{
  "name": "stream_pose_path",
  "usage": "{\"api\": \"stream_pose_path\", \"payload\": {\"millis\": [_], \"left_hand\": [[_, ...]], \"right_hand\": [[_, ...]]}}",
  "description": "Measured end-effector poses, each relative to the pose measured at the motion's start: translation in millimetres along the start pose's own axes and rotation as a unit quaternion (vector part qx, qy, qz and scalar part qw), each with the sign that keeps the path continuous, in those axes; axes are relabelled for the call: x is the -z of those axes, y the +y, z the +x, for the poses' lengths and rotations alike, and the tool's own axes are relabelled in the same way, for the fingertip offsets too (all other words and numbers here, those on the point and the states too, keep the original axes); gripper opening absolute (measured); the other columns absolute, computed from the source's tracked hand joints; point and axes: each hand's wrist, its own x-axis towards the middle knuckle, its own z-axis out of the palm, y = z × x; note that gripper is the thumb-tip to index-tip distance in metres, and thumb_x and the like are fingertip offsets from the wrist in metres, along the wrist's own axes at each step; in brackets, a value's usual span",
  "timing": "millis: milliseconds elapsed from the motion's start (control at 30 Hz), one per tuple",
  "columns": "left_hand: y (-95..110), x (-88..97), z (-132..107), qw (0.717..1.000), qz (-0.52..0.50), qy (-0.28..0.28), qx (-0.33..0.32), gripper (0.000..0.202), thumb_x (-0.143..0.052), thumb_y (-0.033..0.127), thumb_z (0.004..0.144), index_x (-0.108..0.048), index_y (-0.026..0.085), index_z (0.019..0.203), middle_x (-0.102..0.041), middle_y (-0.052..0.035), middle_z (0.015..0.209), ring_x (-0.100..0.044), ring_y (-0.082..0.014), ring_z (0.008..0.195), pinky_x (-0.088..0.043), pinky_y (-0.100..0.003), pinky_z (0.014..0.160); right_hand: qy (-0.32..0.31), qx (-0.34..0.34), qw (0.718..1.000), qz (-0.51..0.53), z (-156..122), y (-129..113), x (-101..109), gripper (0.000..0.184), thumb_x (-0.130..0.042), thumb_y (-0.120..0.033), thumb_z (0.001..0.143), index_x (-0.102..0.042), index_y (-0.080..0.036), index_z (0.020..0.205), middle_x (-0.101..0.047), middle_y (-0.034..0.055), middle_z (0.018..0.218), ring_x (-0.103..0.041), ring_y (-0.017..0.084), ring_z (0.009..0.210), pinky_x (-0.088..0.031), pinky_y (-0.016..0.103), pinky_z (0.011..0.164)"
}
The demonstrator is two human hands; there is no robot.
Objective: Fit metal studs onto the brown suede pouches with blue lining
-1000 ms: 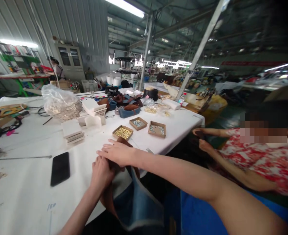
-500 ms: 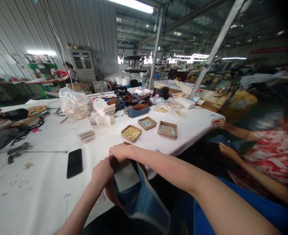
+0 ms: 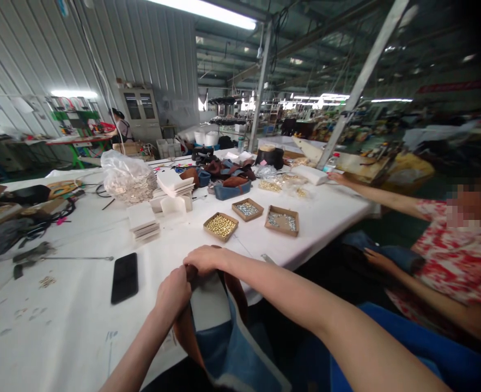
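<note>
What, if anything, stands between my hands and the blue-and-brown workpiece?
Nothing visible does: your left hand and right hand both grip the blue-and-brown workpiece directly, by its brown edge.

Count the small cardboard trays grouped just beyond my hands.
3: the left tray, with gold pieces; the middle tray, slightly farther back, with silver pieces; the right tray, also with silver pieces. All three show whole.
</note>
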Motion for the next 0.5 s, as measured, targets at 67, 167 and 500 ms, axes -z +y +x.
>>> {"api": "stream_pose_path", "payload": {"millis": [67, 167, 500], "left_hand": [[0, -1.8, 2, 1.000, 0.013, 0.002, 0.006, 0.031, -0.054, 0.009, 0.098, -0.071, 0.018, 0.123, -0.083, -0.0197, 0.123, -0.081, -0.0352, 0.113, -0.053, -0.040, 0.087], [0, -4.6, 4, 1.000, 0.023, -0.004, 0.009, 0.027, -0.056, 0.010, 0.098, -0.069, 0.018, 0.121, -0.083, -0.0184, 0.122, -0.081, -0.0346, 0.112, -0.052, -0.039, 0.086], [8, 5.1, 13, 0.999, -0.023, -0.034, -0.019, 0.018, -0.054, 0.024, 0.102, -0.068, 0.021, 0.114, -0.085, -0.0160, 0.118, -0.081, -0.0370, 0.112, -0.053, -0.042, 0.088]], "right_hand": [[-0.002, -0.024, 1.000, 0.007, 2, -2, -1, 0.041, -0.085, -0.027, 0.093, -0.082, -0.020, 0.133, -0.085, 0.0122, 0.124, -0.079, 0.028, 0.109, -0.049, 0.031, 0.076], [-0.029, -0.047, 0.998, 0.020, 7, -3, 3, 0.029, -0.081, -0.031, 0.097, -0.086, -0.022, 0.124, -0.086, 0.0088, 0.115, -0.080, 0.028, 0.103, -0.049, 0.031, 0.072], [-0.057, -0.120, 0.989, 0.058, 22, 6, 2, 0.019, -0.088, -0.028, 0.086, -0.086, -0.029, 0.104, -0.087, 0.0029, 0.108, -0.082, 0.029, 0.097, -0.060, 0.033, 0.068]]}}
